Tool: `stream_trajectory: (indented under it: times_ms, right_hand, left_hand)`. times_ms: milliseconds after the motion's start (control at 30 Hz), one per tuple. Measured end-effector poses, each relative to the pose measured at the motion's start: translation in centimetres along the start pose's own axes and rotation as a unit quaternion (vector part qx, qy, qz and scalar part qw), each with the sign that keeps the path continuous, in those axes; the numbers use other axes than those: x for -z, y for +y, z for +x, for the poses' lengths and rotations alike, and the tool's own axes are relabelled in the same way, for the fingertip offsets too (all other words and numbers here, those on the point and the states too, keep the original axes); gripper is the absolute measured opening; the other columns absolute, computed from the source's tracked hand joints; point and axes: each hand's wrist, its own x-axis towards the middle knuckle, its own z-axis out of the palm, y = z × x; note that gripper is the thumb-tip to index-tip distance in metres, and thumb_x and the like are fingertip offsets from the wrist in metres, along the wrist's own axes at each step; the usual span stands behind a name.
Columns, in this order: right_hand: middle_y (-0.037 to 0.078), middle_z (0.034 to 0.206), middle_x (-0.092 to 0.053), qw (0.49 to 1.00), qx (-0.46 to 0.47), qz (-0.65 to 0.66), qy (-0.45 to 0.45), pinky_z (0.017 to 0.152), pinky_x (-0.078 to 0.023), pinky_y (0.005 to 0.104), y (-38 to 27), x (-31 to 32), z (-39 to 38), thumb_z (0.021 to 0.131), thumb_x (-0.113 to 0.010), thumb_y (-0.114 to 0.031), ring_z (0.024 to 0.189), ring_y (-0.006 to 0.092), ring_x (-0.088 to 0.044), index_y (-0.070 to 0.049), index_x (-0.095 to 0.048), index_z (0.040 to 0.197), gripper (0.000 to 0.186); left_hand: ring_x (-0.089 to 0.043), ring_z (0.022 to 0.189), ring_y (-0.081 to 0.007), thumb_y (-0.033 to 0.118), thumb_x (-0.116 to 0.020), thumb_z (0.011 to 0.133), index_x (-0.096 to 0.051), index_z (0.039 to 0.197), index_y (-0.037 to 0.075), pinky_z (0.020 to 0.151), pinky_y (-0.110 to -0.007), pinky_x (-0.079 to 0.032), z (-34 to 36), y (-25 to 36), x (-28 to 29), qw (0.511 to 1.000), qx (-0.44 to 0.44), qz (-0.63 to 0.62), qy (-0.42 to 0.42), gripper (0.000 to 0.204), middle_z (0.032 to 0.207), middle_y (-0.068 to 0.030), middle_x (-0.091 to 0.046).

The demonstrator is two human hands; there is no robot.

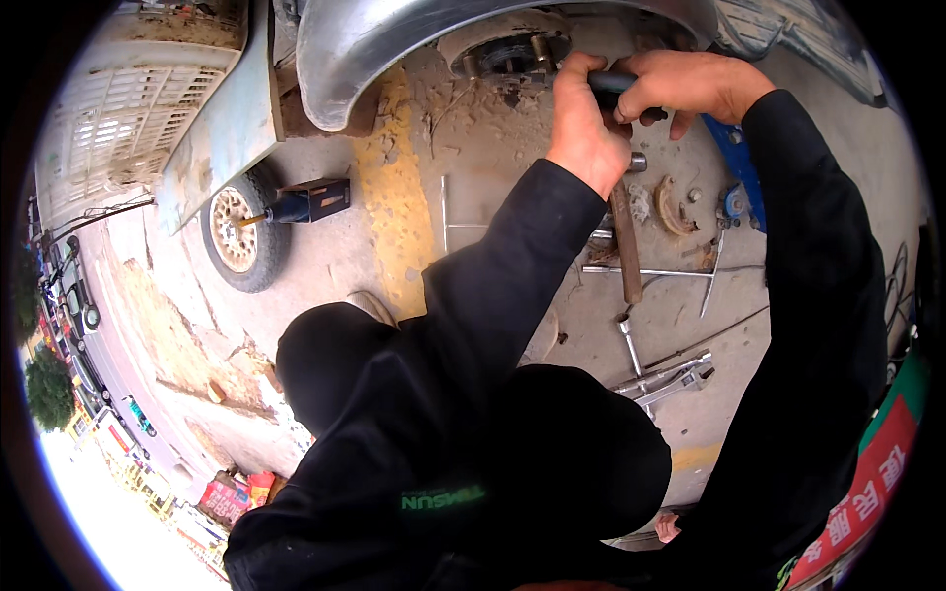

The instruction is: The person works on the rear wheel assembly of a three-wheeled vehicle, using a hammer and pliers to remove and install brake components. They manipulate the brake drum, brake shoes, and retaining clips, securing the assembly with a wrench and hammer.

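Observation:
At the top, right of centre, my hands meet around a black cylindrical part (612,83), whose exact kind I cannot make out. My left hand (588,128) is closed against its left end, thumb side up. From the right, my right hand (690,84) curls its fingers round it. Just left of my hands is a wheel hub (507,59) with studs, dirty and without its wheel, under a silver fender (360,49). Below my left hand lies a hammer with a wooden handle (627,246). A curved brake shoe (674,209) rests on the ground beside it.
A cross-shaped lug wrench (655,272), a socket wrench (629,343) and an adjustable wrench (675,392) lie on the concrete. Blue metal equipment (737,167) stands at right. A spare wheel (239,236), a box holding a bottle (323,200) and a plastic crate (128,118) are left.

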Motion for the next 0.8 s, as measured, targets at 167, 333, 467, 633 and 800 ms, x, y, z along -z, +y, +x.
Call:
stream_trajectory:
  times_ms: [167, 333, 467, 633, 800]
  right_hand:
    - [0.012, 0.120, -0.058, 0.993, 0.016, 0.118, -0.008, 0.098, -0.049, 0.0370, 2.1, 0.3, 1.8, 0.077, -0.069, -0.019, 0.114, 0.0205, -0.057, 0.000, -0.055, 0.126, 0.054]
    - [0.014, 0.117, -0.060, 0.973, 0.081, 0.205, -0.071, 0.098, -0.049, 0.0362, 5.0, 0.6, 4.0, 0.077, -0.070, -0.018, 0.112, 0.0204, -0.059, 0.003, -0.055, 0.124, 0.054]
    - [0.011, 0.106, -0.064, 0.970, 0.097, 0.221, -0.030, 0.091, -0.052, 0.0350, 5.4, -0.2, 5.0, 0.076, -0.069, -0.021, 0.101, 0.0178, -0.062, 0.003, -0.058, 0.117, 0.049]
    - [0.006, 0.089, -0.065, 0.998, 0.030, 0.052, -0.036, 0.066, -0.048, 0.0284, 3.1, -0.7, 3.7, 0.073, -0.065, -0.030, 0.079, 0.0149, -0.058, -0.001, -0.065, 0.094, 0.035]
    - [0.004, 0.079, -0.062, 0.996, 0.016, -0.012, -0.089, 0.055, -0.038, 0.0290, 1.6, -0.4, 2.8, 0.073, -0.063, -0.031, 0.063, 0.0127, -0.049, -0.003, -0.066, 0.087, 0.031]
  left_hand:
    - [-0.049, 0.086, -0.0176, 0.037, -0.060, 0.085, -0.052, 0.091, 0.017, 0.085, -0.042, -0.031, 0.7, 0.3, 0.4, 0.996, 0.008, 0.061, 0.057, 0.023, 0.088, -0.0012, -0.057]
    - [-0.049, 0.080, -0.0141, 0.042, -0.062, 0.086, -0.056, 0.095, 0.018, 0.079, -0.038, -0.031, 1.4, 0.3, 0.4, 0.984, -0.013, 0.149, 0.099, 0.027, 0.083, 0.0010, -0.056]
    - [-0.054, 0.091, -0.0155, 0.028, -0.065, 0.086, -0.058, 0.104, -0.002, 0.084, -0.035, -0.042, 1.3, -0.8, -0.6, 0.980, -0.096, 0.097, 0.141, 0.036, 0.098, -0.0073, -0.060]
    - [-0.050, 0.060, -0.0189, 0.030, -0.060, 0.085, -0.053, 0.081, 0.005, 0.047, -0.036, -0.037, 0.7, -0.9, 0.2, 0.989, -0.067, 0.076, 0.107, 0.026, 0.070, -0.0050, -0.052]
    - [-0.055, 0.072, -0.0221, 0.028, -0.055, 0.087, -0.053, 0.089, 0.004, 0.062, -0.038, -0.044, -0.4, -0.4, 0.2, 0.997, -0.023, 0.047, 0.063, 0.023, 0.081, -0.0088, -0.058]
